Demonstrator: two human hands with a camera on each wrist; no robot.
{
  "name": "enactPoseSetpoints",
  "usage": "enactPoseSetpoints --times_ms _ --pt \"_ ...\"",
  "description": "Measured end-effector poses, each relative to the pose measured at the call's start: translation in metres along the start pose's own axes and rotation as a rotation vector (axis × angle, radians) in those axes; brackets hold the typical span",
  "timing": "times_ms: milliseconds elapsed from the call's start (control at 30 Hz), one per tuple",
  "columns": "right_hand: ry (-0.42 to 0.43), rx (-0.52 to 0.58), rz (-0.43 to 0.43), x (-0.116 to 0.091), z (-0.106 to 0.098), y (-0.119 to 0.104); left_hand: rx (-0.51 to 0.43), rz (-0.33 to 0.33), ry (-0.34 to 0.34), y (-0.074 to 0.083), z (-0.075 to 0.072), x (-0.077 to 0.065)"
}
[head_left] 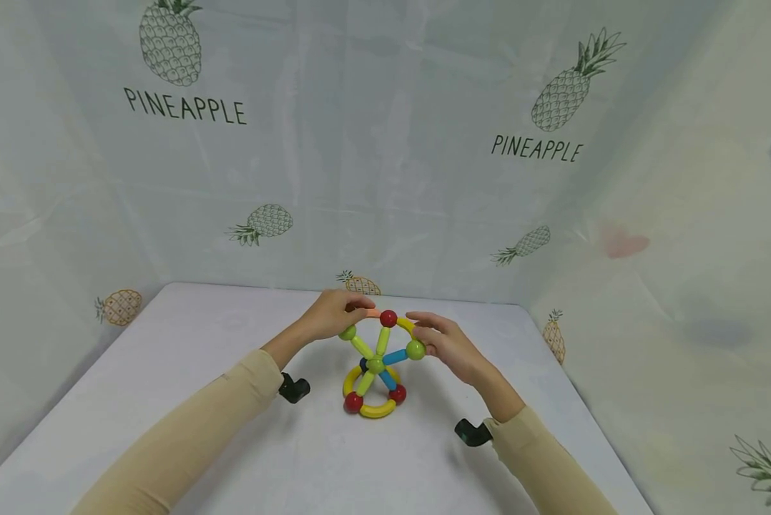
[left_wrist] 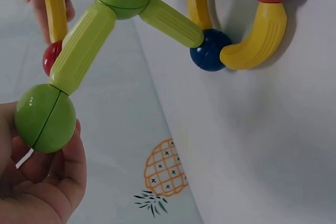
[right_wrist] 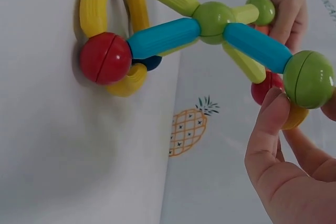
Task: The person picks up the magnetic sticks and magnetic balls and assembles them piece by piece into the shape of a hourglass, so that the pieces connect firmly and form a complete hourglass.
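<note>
A magnetic ball-and-stick structure stands on the table, with a ring of yellow curved sticks (head_left: 377, 411), two red balls (head_left: 353, 403) and a dark blue ball (left_wrist: 210, 51) as its base. Straight lime and blue sticks (right_wrist: 167, 36) meet at a green centre ball (head_left: 375, 365). At the upper left, my left hand (head_left: 335, 313) grips a green ball (left_wrist: 46, 119) beside an orange curved stick (head_left: 373, 313). My right hand (head_left: 448, 345) pinches another green ball (right_wrist: 308, 79) at the upper right. Between the hands sits a red ball (head_left: 388, 318), joined to a yellow curved stick (head_left: 406, 326).
The white table (head_left: 167, 357) ends at a hanging pineapple-print sheet (head_left: 372, 179) behind the structure. Another part of the sheet hangs along the right side. A black wrist camera (head_left: 293, 388) is on the left wrist, and another black camera (head_left: 473, 433) on the right.
</note>
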State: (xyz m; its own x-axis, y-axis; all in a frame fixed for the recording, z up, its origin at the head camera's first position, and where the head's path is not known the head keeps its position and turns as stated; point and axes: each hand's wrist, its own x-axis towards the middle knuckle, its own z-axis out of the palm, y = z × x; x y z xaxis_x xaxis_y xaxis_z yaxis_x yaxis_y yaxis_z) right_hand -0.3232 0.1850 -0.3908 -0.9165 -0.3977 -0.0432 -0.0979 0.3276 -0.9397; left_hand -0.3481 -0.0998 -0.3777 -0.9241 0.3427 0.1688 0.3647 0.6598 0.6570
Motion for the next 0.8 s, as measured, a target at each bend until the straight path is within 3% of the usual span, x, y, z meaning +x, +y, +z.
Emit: enactPoseSetpoints --times_ms 400,600,800 --pt "-0.054 -0.163 -0.082 0.034 0.0 -0.004 -0.004 0.005 -0.008 0.0 0.0 0.001" --pt "-0.128 -0.17 -0.133 0.045 -0.003 -0.006 -0.028 0.01 -0.004 -0.002 0.001 0.001" --pt "-0.174 -0.196 -0.124 0.052 -0.004 -0.007 -0.05 0.005 0.012 -0.003 0.0 -0.001"
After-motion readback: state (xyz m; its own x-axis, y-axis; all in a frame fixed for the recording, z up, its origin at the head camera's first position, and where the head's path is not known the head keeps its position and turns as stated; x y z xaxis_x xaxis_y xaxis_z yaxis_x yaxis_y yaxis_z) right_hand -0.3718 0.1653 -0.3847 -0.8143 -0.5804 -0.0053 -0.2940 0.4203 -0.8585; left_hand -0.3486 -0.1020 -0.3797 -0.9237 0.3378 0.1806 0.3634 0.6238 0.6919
